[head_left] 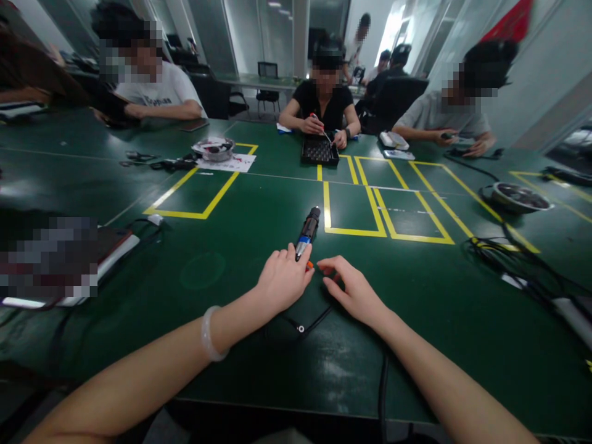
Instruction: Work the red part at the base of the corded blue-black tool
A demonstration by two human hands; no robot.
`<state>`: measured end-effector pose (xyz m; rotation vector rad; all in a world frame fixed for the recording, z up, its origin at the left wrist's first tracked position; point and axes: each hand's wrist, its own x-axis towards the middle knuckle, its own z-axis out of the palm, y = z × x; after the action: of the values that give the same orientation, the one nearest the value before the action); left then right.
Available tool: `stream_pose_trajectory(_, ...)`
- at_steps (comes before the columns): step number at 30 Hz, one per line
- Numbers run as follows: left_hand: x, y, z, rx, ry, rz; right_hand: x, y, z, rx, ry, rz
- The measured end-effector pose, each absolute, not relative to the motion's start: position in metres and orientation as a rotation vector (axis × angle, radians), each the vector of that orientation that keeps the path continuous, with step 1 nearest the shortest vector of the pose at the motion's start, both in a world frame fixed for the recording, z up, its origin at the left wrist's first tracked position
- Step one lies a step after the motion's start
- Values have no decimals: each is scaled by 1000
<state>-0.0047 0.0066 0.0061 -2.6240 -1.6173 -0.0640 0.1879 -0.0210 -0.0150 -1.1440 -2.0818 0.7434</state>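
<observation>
One black-and-blue tool [308, 230] on green tabletop [250, 231], partly under left hand [283, 279]; cannot tell left grip from this angle. Just beside, right hand [354, 290] with thumb and fingers apart, pinching nothing visible. Risk of tool rolling from a sideways nudge, or snagging on loose black cable [317, 319]

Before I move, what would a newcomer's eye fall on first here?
First, the left hand at centre, on a black and blue tool, with the right hand just right of it. Beyond them, bright yellow tape outlines stand out on the green table, and across it a black tray sits before a person in black.
</observation>
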Motion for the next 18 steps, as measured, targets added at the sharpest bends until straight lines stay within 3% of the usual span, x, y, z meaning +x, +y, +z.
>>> stream_pose_trajectory(9, 11, -5, 8, -2775, -1566, -4, 189, -14, -19, -1102, -2014, 880)
stream_pose_trajectory(18, -39, 19, 3, -3230, -1340, -65, 188, -13, -22, -1169, -1880, 1110)
